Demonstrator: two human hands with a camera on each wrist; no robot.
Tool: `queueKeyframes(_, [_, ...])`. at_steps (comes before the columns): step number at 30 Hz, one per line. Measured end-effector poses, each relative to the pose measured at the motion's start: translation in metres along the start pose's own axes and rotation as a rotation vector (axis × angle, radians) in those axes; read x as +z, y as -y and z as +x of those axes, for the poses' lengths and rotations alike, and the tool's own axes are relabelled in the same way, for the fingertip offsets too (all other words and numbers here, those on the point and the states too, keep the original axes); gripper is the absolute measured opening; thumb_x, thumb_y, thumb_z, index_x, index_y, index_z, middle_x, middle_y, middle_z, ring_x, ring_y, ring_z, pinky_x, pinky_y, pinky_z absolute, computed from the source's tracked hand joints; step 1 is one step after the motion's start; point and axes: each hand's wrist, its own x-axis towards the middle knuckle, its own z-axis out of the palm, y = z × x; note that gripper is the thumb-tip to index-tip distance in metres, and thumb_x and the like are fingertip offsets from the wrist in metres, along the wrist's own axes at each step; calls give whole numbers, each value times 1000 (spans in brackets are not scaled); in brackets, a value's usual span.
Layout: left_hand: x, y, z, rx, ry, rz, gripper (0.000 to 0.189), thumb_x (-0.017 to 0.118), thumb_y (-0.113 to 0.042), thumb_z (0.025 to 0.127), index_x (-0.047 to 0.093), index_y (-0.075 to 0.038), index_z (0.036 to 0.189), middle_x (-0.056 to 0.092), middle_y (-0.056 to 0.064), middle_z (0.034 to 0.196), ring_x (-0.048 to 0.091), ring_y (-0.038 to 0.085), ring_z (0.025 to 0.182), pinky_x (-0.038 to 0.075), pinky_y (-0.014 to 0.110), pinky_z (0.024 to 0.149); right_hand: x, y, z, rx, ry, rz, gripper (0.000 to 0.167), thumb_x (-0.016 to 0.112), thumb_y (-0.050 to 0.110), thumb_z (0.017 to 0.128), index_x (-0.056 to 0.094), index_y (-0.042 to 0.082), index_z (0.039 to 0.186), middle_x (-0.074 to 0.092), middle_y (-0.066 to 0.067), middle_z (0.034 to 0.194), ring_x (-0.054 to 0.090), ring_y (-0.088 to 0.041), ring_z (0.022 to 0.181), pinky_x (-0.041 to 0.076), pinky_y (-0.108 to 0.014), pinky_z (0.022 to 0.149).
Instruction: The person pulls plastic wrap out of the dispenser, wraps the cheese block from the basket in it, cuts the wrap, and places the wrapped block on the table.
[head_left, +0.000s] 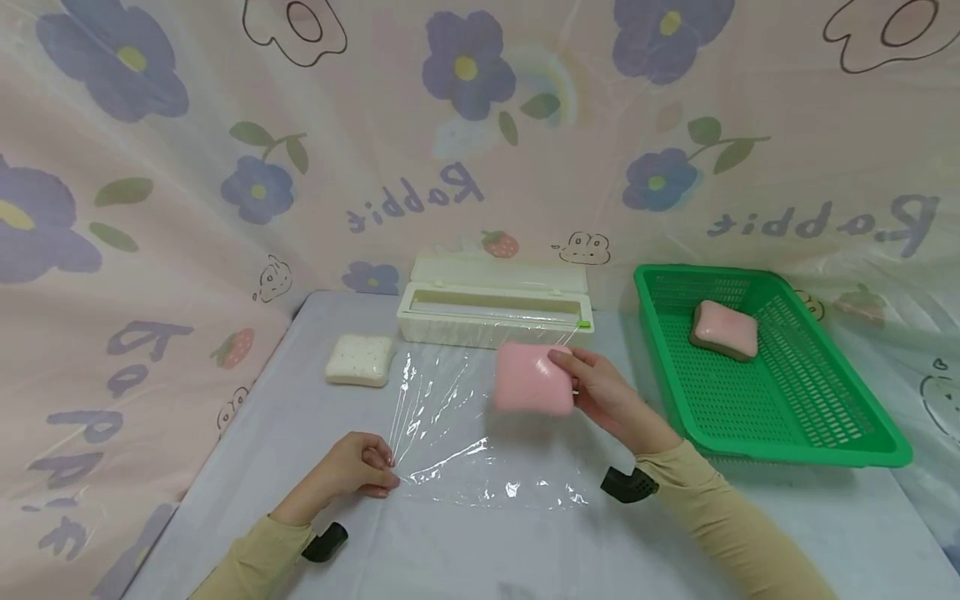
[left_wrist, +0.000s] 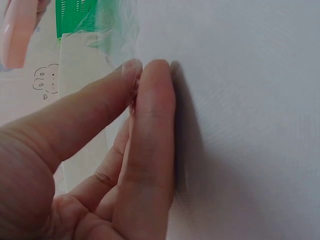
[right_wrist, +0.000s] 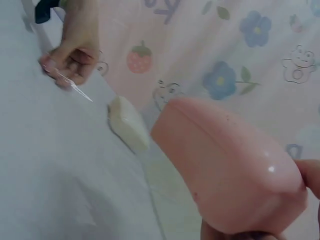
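Note:
A sheet of clear cling film [head_left: 450,433] stretches over the table toward me from a cream cling film dispenser [head_left: 495,325], whose lid stands raised. My left hand [head_left: 360,465] pinches the film's near left corner between thumb and forefinger; in the left wrist view those fingertips [left_wrist: 156,75] meet on the film. In my right hand [head_left: 607,396] is a pink pillow-shaped block [head_left: 532,379], gripped by its right edge and held above the film. The right wrist view shows the pink block [right_wrist: 225,165] close up, smooth and thick.
A white speckled block [head_left: 360,360] lies on the table left of the dispenser. To the right stands a green plastic basket [head_left: 675,392] holding a pink block with brown sides [head_left: 724,330]. A patterned curtain [head_left: 525,167] hangs behind. A green slider [head_left: 583,324] sits on the dispenser's right end.

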Motion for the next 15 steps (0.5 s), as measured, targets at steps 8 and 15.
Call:
queueKeyframes(8, [0,2,2,-1,3,-4,29,79,7,72,56,9,89,58,4,63,64,18,57,59,36,59,17,-37,11,45,13,41,38,61,26,96,52,-2,119,66,-3,89,62,-14,78,53,-29,69])
queueKeyframes(15, [-1,1,2,-2,4,-6,28,78,7,72,56,9,88,58,4,63,64,18,58,60,36,59,26,-59,17,78,1,34,39,60,25,96,52,-4,121,65,-2,88,61,-13,76,52,-27,67])
